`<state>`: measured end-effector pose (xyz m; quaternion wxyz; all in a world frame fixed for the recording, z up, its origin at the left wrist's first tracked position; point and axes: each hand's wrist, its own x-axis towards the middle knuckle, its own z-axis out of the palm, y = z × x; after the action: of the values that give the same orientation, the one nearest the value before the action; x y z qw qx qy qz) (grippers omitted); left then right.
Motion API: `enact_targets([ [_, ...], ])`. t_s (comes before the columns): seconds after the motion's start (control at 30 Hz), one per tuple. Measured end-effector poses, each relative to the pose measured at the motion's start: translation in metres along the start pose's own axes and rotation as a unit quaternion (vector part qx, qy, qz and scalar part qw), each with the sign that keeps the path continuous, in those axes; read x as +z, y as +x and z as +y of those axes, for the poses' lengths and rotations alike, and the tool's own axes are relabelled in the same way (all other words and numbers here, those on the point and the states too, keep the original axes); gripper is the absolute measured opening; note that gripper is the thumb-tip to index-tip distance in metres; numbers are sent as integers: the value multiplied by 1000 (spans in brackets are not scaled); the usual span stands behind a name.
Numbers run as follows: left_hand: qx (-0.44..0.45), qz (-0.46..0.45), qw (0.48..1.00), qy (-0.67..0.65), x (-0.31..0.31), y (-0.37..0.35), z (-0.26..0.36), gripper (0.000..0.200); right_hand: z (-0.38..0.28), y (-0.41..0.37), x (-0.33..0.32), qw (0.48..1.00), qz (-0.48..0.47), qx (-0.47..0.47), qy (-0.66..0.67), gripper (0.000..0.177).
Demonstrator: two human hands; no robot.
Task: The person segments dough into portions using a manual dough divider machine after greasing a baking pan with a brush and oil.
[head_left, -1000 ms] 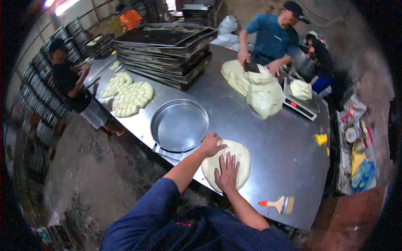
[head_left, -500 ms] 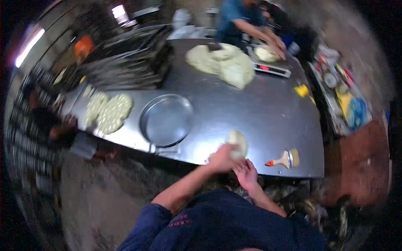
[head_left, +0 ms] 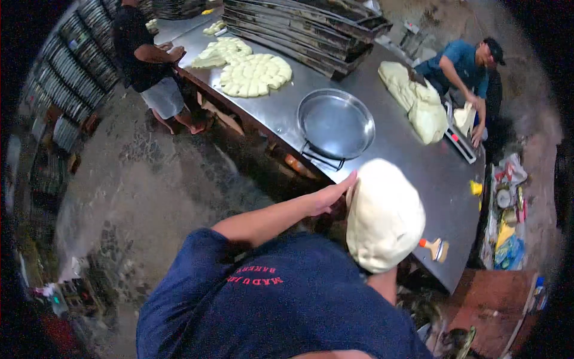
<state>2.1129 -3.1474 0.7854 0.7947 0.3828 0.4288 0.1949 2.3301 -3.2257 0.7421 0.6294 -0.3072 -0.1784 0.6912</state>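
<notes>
A large, smooth lump of dough (head_left: 385,215) is raised close to the camera, above the front edge of the steel table. My left hand (head_left: 332,196) presses its fingertips against the dough's upper left side, with the fingers partly behind it. The forearm of my right hand runs up under the dough from below; the hand itself is hidden behind the lump, which rests on it. A round metal pan (head_left: 336,125) stands on the table just beyond. To the right of the dough lies a brush (head_left: 438,249) with an orange-tipped handle.
Flat rounds of divided dough (head_left: 256,75) lie at the left, near stacked dark trays (head_left: 299,33). More dough (head_left: 421,107) sits at the far right by a scale (head_left: 460,143), where a person in teal works. Another person (head_left: 140,54) stands at the table's left side.
The dough has come up from the table towards the camera and now hides my right hand. My left hand has moved to its side. The view has turned and shifted left.
</notes>
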Motion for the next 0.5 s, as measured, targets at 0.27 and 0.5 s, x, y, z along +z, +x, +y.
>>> enact_targets([
  [0.27,186,-57,950,-243,-44,-38,38,64,-30,31,47,998,19,-29,-55,42],
  [0.5,177,190,961,-93,-136,-20,37,68,-88,135,81,972,-21,-139,-188,42],
])
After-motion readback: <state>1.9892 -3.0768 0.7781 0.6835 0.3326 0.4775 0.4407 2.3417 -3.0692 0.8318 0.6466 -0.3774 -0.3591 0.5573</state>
